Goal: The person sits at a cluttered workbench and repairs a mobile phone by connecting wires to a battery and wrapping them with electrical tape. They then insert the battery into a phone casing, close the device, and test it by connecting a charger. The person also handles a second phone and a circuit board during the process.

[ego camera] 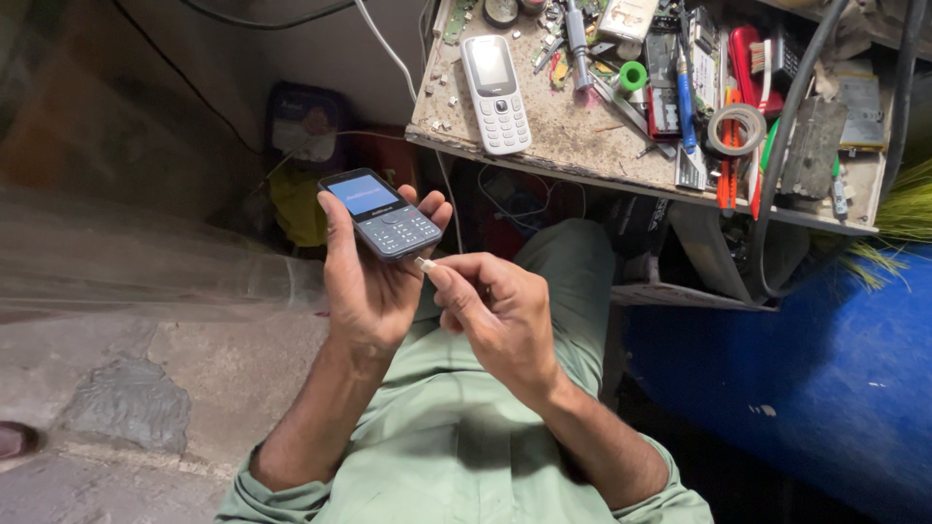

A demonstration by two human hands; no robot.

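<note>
Dark keypad phone (pixel 381 215): screen lit, cradled in the left hand (pixel 369 281) — grip closed around it, out past the surface (pixel 563 126) edge.
Right hand (pixel 500 315): pinching a small white plug (pixel 425 263) at the phone's bottom edge.
Risk: plug goes in crooked — probably bends the port, or the phone slips to the floor.

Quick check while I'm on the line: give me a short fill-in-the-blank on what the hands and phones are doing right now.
1. The left hand holds a dark keypad phone whose screen is ____.
2. The right hand pinches a small white plug at the phone's ____ edge.
3. The white keypad phone lies on the ____, its screen dark.

Missing words: lit; bottom; workbench
</note>
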